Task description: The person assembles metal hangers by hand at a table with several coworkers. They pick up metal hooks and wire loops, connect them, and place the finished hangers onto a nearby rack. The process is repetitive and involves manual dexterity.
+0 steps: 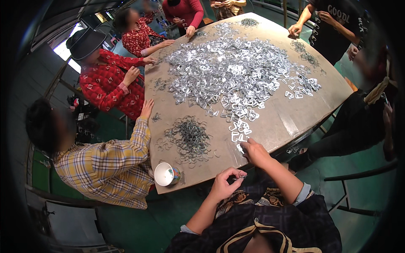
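Near the front edge of the table, my right hand [255,152] has its fingertips closed on a flat silver metal hook [240,148]. Several loose silver hooks [240,131] lie just beyond those fingers. My left hand [227,184] is held off the table, closer to my body, with thumb and index finger pinched on a small metal piece [241,175] whose exact shape is too small to tell. A large heap of silver hooks [228,69] covers the middle of the tabletop. To the left sits a pile of thin, dark, curved wire clips [190,137].
A paper cup [165,174] stands at the table's [274,122] near left corner. A person in a yellow plaid shirt [105,158] leans in at the left. Others stand around the far sides, hands over the table. A chair [358,175] is at the right.
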Motion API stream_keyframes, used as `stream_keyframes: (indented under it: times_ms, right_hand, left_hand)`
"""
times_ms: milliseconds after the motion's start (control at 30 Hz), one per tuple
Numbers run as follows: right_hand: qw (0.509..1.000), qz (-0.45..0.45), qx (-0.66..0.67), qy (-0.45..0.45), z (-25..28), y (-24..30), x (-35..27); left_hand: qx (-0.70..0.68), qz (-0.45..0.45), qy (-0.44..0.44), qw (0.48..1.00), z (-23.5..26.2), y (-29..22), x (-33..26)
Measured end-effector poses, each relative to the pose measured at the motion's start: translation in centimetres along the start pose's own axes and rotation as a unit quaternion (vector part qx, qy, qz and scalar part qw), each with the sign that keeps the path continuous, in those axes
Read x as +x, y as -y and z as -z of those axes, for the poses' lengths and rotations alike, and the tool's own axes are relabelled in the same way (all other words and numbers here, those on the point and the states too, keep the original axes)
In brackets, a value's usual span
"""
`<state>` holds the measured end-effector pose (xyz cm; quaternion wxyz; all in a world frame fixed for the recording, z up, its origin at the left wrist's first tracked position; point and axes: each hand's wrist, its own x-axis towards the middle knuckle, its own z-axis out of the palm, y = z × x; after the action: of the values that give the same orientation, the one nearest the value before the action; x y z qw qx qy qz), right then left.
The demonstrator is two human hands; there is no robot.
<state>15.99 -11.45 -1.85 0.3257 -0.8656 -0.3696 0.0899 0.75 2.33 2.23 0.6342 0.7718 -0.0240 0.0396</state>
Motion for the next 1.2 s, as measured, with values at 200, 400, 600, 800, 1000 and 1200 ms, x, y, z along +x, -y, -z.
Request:
stream_keyframes:
  times_ms: [200, 400, 600, 800, 1000, 1200]
  right_hand:
    - [0.994, 0.005, 0.037, -0.103, -0.3, -0.1, 0.1]
    - [0.987, -0.012, 0.108, -0.119, 1.3, 1.2, -2.2]
    - [0.904, -0.135, 0.395, -0.089, 1.6, 2.3, -4.9]
    - [0.848, -0.17, 0.497, -0.075, 2.6, 4.1, -7.1]
    - [0.859, -0.14, 0.479, -0.118, 2.1, 4.6, -7.6]
    - [0.901, -0.107, 0.391, -0.157, 1.4, 5.4, -7.9]
  left_hand:
    - [-0.005, 0.006, -0.004, 1.0, -0.7, -0.3, -0.1]
    - [-0.031, 0.026, 0.001, 0.999, -1.2, 0.6, 0.1]
    - [-0.028, 0.036, 0.003, 0.999, -1.6, 0.1, 0.4]
    - [0.02, 0.031, -0.021, 0.999, -2.0, 0.4, 0.8]
    - [0.108, 0.0, -0.04, 0.993, -2.0, 0.5, 0.5]
    - [0.189, -0.04, -0.044, 0.98, -1.8, -0.2, 0.5]
